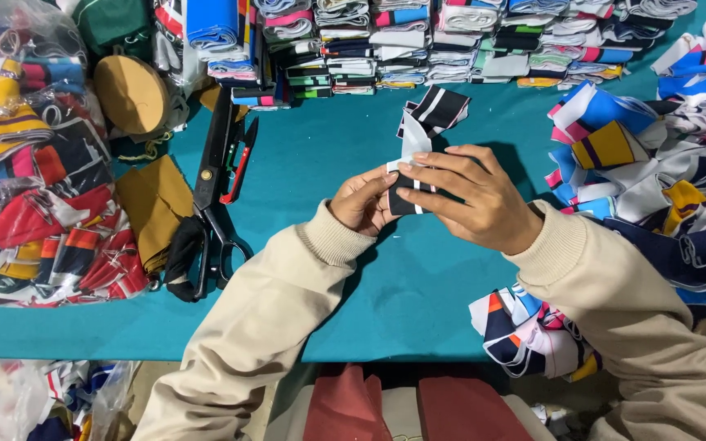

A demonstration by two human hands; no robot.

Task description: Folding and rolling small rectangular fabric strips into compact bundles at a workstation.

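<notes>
Teal bench (353, 171) has matte cloth cover; folded knit stacks (451, 41) along far edge, loose striped pile (655, 171) right, bagged pieces (34, 204) and black shears (210, 188) left. Both hands pinch one black-and-white striped band (418, 139) above bench centre: left hand (361, 200) fingers closed on lower end, right hand (471, 196) fingertips on fold. Looks light, limp, stretchy, non-slip; best gripped at folded edge.

A single head-worn camera looks steeply down, at close range, onto a teal cloth-covered worktable (386, 269), its far edge lined with folded striped fabric stacks (451, 41); beige sleeves (271, 318) enter from below.
</notes>
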